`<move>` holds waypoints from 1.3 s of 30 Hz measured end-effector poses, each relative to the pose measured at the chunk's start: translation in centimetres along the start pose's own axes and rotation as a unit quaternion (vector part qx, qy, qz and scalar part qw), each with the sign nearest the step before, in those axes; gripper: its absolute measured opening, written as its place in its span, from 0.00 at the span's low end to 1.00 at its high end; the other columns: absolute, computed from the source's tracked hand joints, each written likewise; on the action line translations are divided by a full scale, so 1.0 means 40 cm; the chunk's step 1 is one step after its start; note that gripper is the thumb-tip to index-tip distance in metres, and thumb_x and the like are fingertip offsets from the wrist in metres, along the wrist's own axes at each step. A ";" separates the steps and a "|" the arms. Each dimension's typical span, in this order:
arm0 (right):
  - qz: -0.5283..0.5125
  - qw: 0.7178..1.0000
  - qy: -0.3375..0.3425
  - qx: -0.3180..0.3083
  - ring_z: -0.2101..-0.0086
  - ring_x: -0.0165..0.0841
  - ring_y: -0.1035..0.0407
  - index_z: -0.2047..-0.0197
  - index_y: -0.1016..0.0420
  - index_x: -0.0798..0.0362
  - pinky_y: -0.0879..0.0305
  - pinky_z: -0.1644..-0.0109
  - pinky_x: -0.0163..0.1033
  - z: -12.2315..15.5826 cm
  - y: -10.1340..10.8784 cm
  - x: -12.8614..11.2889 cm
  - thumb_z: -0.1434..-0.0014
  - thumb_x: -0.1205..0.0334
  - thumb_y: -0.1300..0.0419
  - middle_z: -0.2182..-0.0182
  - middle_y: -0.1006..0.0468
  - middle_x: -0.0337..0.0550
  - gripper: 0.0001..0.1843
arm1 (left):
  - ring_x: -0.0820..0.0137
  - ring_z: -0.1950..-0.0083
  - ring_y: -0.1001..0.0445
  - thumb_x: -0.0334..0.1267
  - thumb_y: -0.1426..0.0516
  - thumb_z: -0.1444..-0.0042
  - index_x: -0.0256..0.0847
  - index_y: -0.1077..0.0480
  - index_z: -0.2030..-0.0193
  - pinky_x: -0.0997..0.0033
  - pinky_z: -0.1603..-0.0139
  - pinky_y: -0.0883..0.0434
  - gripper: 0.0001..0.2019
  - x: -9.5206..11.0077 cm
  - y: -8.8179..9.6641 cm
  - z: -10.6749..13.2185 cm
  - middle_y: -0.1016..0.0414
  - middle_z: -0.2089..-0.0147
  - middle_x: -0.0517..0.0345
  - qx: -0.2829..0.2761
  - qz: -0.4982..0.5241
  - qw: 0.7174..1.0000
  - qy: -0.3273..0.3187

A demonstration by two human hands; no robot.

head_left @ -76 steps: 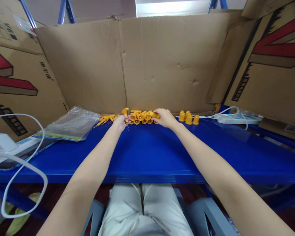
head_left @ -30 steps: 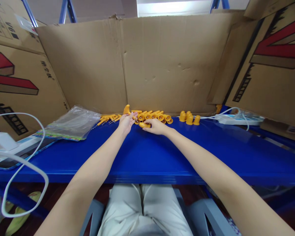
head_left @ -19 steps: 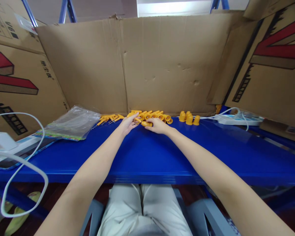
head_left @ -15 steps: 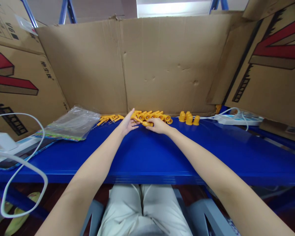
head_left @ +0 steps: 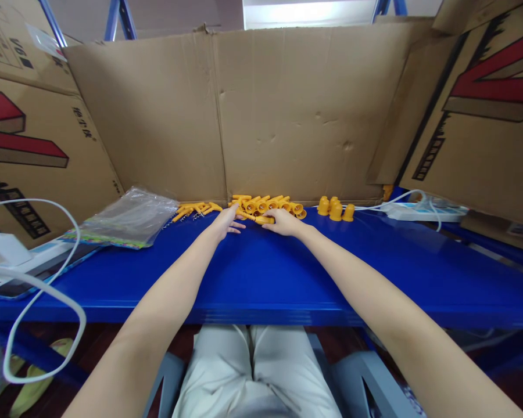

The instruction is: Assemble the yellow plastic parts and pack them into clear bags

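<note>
My right hand [head_left: 283, 222] is closed around the bell-shaped cup end of a yellow plastic corkscrew [head_left: 264, 219], near the back of the blue table. From the left, my left hand [head_left: 227, 223] pinches at the handle end of the same corkscrew, its lower fingers stretched out. Just behind both hands lie several yellow corkscrews with cups [head_left: 273, 204], their round openings facing me. Left of my left hand are several T-handled yellow corkscrew screws [head_left: 187, 210] with bare metal spirals. Several loose yellow cups [head_left: 335, 209] stand to the right of my right hand.
A clear plastic bag [head_left: 131, 217] lies on the blue table [head_left: 261, 273] at left. A power strip [head_left: 422, 212] with a white cable is at right; a phone [head_left: 15, 287] and looping cable [head_left: 76, 313] are at left. Cardboard [head_left: 305, 116] walls the back and sides.
My left hand has lowered its thumb and closed in on the corkscrew's handle end. My right hand keeps its hold on the cup and has shifted slightly right.
</note>
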State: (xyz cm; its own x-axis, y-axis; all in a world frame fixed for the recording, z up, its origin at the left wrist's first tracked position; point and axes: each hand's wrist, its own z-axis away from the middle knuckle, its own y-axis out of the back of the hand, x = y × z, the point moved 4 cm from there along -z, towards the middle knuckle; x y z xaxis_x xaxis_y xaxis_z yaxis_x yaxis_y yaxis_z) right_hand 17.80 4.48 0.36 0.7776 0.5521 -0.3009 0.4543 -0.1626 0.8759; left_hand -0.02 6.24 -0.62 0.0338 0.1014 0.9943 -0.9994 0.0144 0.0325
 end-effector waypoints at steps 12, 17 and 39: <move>0.000 0.999 -0.029 -0.019 0.57 0.39 0.27 0.54 0.24 0.58 0.35 0.51 0.40 0.016 0.021 -0.011 0.45 0.66 0.39 0.56 0.22 0.50 0.14 | 0.55 0.51 0.25 0.40 0.37 0.54 0.40 0.29 0.60 0.67 0.55 0.32 0.14 0.008 0.010 0.009 0.22 0.60 0.47 0.069 -0.305 0.939 -0.143; -0.002 0.999 -0.042 -0.014 0.53 0.39 0.29 0.52 0.25 0.57 0.36 0.48 0.41 0.010 0.017 0.013 0.46 0.66 0.38 0.54 0.22 0.50 0.16 | 0.54 0.40 0.34 0.38 0.33 0.64 0.44 0.28 0.62 0.65 0.42 0.40 0.18 0.009 0.008 0.013 0.24 0.52 0.50 0.016 -0.293 0.930 -0.222; 0.017 0.999 0.038 -0.002 0.52 0.40 0.30 0.53 0.24 0.56 0.38 0.46 0.43 -0.001 0.012 0.015 0.47 0.69 0.38 0.53 0.24 0.51 0.16 | 0.70 0.73 0.32 0.33 0.40 0.59 0.42 0.30 0.63 0.73 0.71 0.39 0.13 0.026 0.007 0.032 0.32 0.77 0.63 -0.015 -0.490 0.841 -0.230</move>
State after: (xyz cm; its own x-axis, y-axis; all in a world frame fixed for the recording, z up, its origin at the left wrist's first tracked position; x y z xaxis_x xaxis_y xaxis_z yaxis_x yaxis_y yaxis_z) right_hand 18.46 4.74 0.62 0.7577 0.6061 -0.2420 0.4265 -0.1792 0.8865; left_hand -0.27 5.09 0.57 0.8264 -0.3683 0.4259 -0.4928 -0.1072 0.8635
